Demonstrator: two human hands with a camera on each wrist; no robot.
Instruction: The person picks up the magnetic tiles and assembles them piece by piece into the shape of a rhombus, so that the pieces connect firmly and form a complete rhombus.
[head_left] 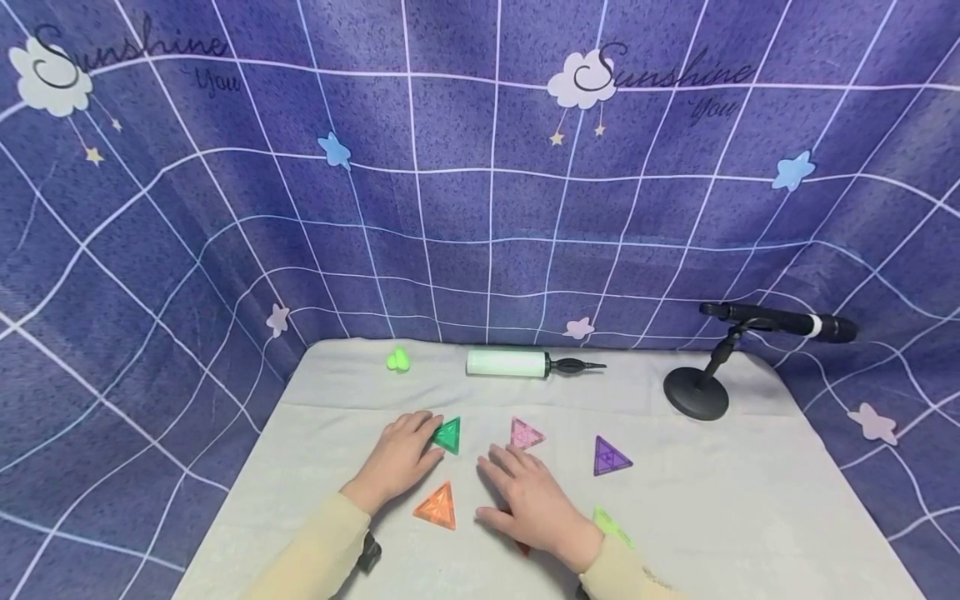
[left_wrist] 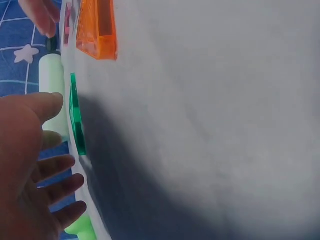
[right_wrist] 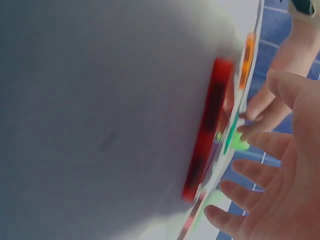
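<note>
My left hand (head_left: 401, 454) is beside a green translucent triangle tile (head_left: 449, 436), fingertips at its left edge; the left wrist view shows the fingers spread and holding nothing. Nearer me lies an orange triangle tile (head_left: 438, 507). Over a red triangle tile (head_left: 522, 548), mostly hidden beneath it in the head view, is my right hand (head_left: 536, 500) with loosely extended fingers. In the right wrist view the red tile (right_wrist: 207, 130) appears apart from that hand. A pink triangle tile (head_left: 526, 433) lies just beyond the right fingertips. Farther right are a purple tile (head_left: 611, 457) and a lime tile (head_left: 613, 527).
At the back of the white-covered table (head_left: 712, 483) lie small bright green objects (head_left: 399, 360) and a pale hand pump (head_left: 508, 363) with a black nozzle. A black microphone on a round-based stand (head_left: 696, 393) stands at the back right. A blue curtain (head_left: 450, 208) surrounds the table.
</note>
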